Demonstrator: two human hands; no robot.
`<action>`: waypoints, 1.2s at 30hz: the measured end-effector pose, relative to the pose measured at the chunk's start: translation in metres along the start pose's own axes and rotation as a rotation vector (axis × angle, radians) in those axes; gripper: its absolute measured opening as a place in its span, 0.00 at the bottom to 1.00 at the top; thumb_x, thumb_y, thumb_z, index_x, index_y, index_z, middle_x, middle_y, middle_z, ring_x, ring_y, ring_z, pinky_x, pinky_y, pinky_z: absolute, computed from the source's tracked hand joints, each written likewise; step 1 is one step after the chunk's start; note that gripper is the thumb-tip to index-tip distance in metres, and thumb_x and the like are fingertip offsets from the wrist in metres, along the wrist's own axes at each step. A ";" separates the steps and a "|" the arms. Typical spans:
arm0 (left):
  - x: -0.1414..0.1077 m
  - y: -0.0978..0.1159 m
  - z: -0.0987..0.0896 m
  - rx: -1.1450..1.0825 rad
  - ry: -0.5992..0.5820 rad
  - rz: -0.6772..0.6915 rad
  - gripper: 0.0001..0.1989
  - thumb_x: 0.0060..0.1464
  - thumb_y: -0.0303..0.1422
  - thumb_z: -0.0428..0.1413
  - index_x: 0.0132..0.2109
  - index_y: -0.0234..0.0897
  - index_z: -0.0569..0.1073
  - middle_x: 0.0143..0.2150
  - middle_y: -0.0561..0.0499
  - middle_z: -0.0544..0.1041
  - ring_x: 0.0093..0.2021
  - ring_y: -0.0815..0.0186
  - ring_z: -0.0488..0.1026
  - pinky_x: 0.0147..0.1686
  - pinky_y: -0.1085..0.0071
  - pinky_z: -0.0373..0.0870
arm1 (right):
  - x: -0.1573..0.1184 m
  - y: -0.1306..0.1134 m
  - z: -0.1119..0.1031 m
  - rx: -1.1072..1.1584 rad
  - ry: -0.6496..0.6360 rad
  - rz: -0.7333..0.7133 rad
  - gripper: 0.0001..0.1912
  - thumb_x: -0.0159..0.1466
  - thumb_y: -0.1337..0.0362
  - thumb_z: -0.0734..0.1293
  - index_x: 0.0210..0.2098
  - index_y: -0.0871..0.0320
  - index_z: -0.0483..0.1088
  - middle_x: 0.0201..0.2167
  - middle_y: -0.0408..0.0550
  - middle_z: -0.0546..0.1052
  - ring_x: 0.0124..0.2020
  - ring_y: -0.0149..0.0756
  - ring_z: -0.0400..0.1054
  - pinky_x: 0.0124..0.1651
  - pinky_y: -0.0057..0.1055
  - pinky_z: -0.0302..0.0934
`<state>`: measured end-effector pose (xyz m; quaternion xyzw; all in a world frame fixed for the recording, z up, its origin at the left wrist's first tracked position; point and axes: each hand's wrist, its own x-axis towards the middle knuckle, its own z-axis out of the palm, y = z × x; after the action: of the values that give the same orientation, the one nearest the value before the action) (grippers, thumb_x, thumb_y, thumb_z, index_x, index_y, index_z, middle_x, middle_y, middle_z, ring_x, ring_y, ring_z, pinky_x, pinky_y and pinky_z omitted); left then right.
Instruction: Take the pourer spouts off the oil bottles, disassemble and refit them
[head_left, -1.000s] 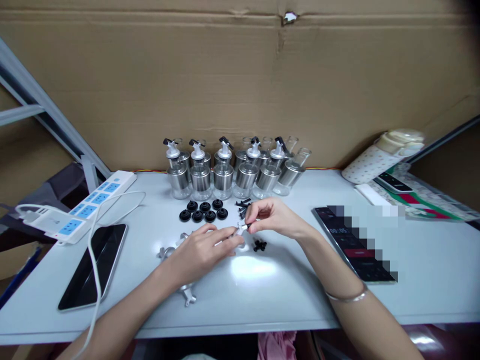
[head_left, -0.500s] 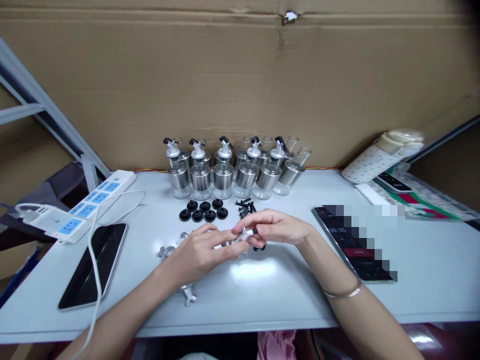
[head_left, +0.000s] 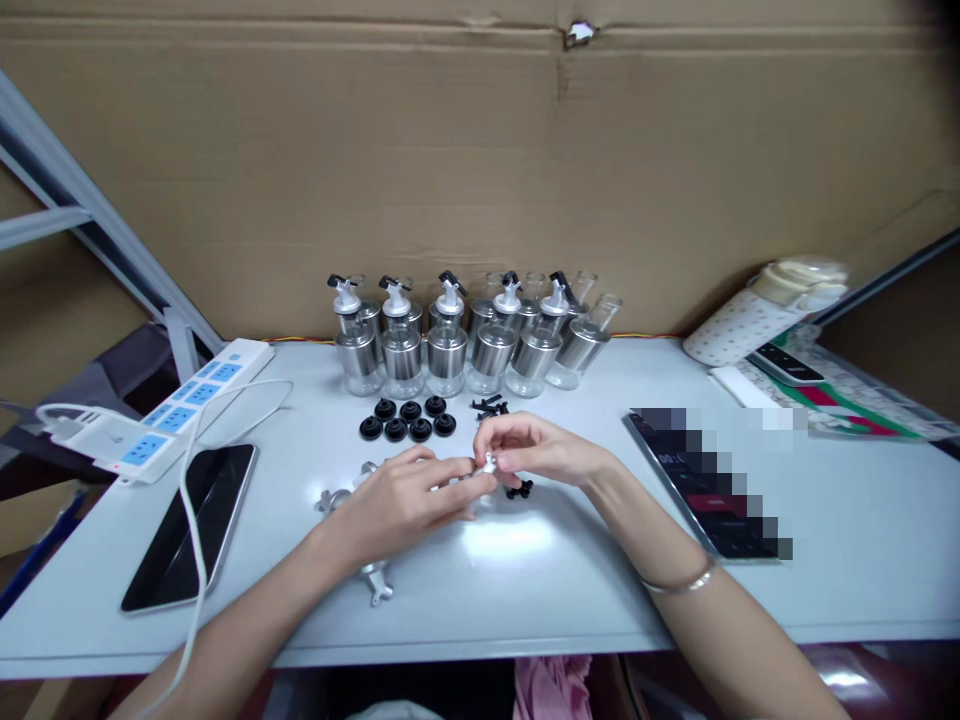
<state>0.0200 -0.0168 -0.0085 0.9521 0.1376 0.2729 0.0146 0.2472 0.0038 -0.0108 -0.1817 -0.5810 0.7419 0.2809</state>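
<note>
My left hand [head_left: 409, 505] is closed around a small silver pourer spout [head_left: 489, 464], most of it hidden by the fingers. Thumb and curled fingers of my right hand [head_left: 536, 450] pinch at the spout's exposed end. More silver pourer spouts [head_left: 377, 582] lie on the table beside and partly beneath my left hand. Just behind the hands sit several round black ribbed stoppers [head_left: 395, 431]. Small black levers [head_left: 489, 406] are scattered behind my right hand, and tiny black pieces [head_left: 519, 490] lie under it.
Glass bottles with metal bands [head_left: 447, 362] stand along the back, several topped with silver and black pourers. On the left are a power strip [head_left: 187, 400], a white cable and a dark phone [head_left: 191, 530]. A tablet-like screen [head_left: 697, 490] and a tilted dotted flask [head_left: 739, 325] occupy the right.
My right fingers have curled in closer around the spout's end. The black tip seen there earlier is now out of sight. My left hand has barely moved.
</note>
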 end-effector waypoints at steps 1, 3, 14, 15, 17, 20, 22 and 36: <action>-0.001 -0.001 -0.001 0.005 -0.012 -0.008 0.14 0.67 0.34 0.44 0.56 0.38 0.62 0.48 0.45 0.78 0.41 0.67 0.76 0.39 0.70 0.69 | 0.000 0.000 -0.001 -0.011 0.010 0.002 0.12 0.58 0.60 0.72 0.35 0.62 0.71 0.25 0.40 0.70 0.22 0.22 0.59 0.24 0.22 0.52; -0.003 -0.007 -0.003 0.005 -0.018 -0.082 0.17 0.66 0.38 0.43 0.59 0.37 0.60 0.51 0.43 0.76 0.43 0.64 0.76 0.41 0.68 0.69 | 0.000 0.000 -0.004 -0.009 0.052 -0.019 0.12 0.58 0.59 0.72 0.35 0.62 0.71 0.24 0.39 0.69 0.21 0.21 0.59 0.24 0.22 0.51; -0.024 -0.054 -0.015 0.417 -0.333 -0.916 0.12 0.58 0.34 0.49 0.44 0.33 0.73 0.43 0.39 0.77 0.46 0.48 0.73 0.43 0.56 0.66 | -0.003 -0.009 -0.007 0.099 0.304 -0.051 0.06 0.55 0.66 0.70 0.29 0.61 0.69 0.21 0.37 0.63 0.19 0.22 0.53 0.23 0.23 0.52; -0.026 -0.055 -0.015 0.407 -0.342 -0.901 0.11 0.58 0.33 0.49 0.42 0.34 0.73 0.42 0.40 0.77 0.43 0.49 0.74 0.41 0.57 0.66 | -0.003 -0.009 -0.007 0.096 0.320 -0.044 0.06 0.55 0.66 0.70 0.28 0.60 0.69 0.21 0.37 0.62 0.19 0.22 0.52 0.22 0.22 0.51; -0.028 -0.056 -0.015 0.392 -0.335 -0.873 0.10 0.59 0.33 0.49 0.38 0.34 0.73 0.39 0.41 0.78 0.38 0.51 0.76 0.39 0.58 0.66 | -0.003 -0.010 -0.007 0.089 0.356 -0.045 0.05 0.54 0.67 0.70 0.27 0.60 0.69 0.21 0.37 0.62 0.19 0.21 0.51 0.21 0.22 0.50; -0.026 -0.054 -0.017 0.399 -0.217 -0.864 0.08 0.58 0.34 0.51 0.36 0.35 0.72 0.36 0.44 0.78 0.35 0.53 0.75 0.37 0.60 0.66 | -0.003 -0.011 -0.008 0.061 0.401 -0.071 0.06 0.53 0.66 0.70 0.27 0.59 0.68 0.21 0.37 0.62 0.19 0.22 0.50 0.21 0.23 0.49; -0.021 -0.048 -0.018 0.331 -0.065 -0.815 0.07 0.58 0.35 0.53 0.37 0.36 0.71 0.36 0.45 0.77 0.34 0.57 0.75 0.36 0.62 0.66 | -0.002 -0.012 -0.006 -0.023 0.434 -0.102 0.06 0.54 0.65 0.70 0.28 0.59 0.69 0.21 0.37 0.63 0.19 0.22 0.52 0.22 0.24 0.49; -0.004 -0.004 -0.002 -0.159 0.417 -0.314 0.06 0.58 0.33 0.57 0.41 0.37 0.69 0.35 0.48 0.78 0.35 0.65 0.76 0.36 0.69 0.73 | -0.004 -0.011 0.016 -0.310 0.482 -0.232 0.12 0.58 0.56 0.71 0.31 0.58 0.69 0.20 0.39 0.69 0.20 0.26 0.60 0.25 0.26 0.57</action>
<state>0.0151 -0.0136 -0.0094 0.8381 0.2617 0.4674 0.1030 0.2433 -0.0094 0.0039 -0.3254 -0.6211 0.5428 0.4624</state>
